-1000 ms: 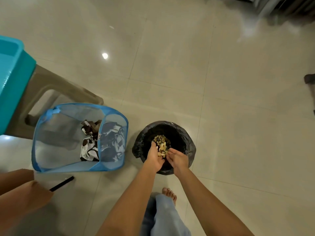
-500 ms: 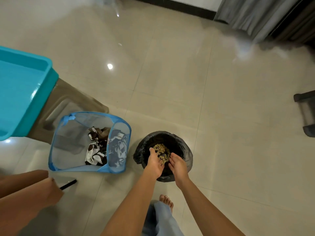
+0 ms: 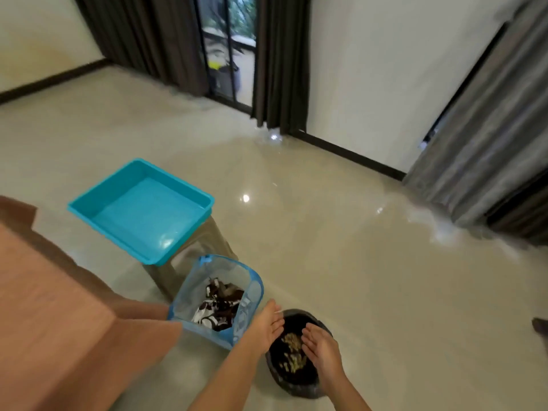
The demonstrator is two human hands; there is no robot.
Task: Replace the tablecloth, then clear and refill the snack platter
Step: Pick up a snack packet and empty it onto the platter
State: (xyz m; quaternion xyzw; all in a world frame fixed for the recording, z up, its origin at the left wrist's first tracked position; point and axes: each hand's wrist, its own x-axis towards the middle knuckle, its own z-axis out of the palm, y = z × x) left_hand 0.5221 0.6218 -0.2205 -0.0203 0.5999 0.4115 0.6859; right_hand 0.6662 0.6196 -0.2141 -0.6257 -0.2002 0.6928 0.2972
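Snack pieces [image 3: 292, 353] lie loose inside the black-lined waste bin [image 3: 296, 388] on the tiled floor [image 3: 326, 247]. Both hands hover over its mouth: the left hand [image 3: 267, 324] has straight fingers and holds nothing, and the right hand [image 3: 321, 345] is loosely cupped, gripping nothing. Just left of the bin, a blue mesh hamper [image 3: 189, 292] holds a brown-and-white patterned cloth [image 3: 218, 308]. Behind the hamper, a turquoise tray [image 3: 142, 209] sits on a stool [image 3: 207, 244].

The floor [image 3: 355, 262] is smooth polished tile, glossy with light glints. The teal tray [image 3: 142, 209] is shiny moulded plastic, set on a duller grey-brown plastic stool [image 3: 204, 241]. The hamper [image 3: 192, 289] is thin translucent blue mesh and holds crumpled patterned cloth [image 3: 218, 310]. The bin liner [image 3: 296, 387] is crinkled black plastic film. The rust-brown tablecloth [image 3: 44, 307] looks matt.
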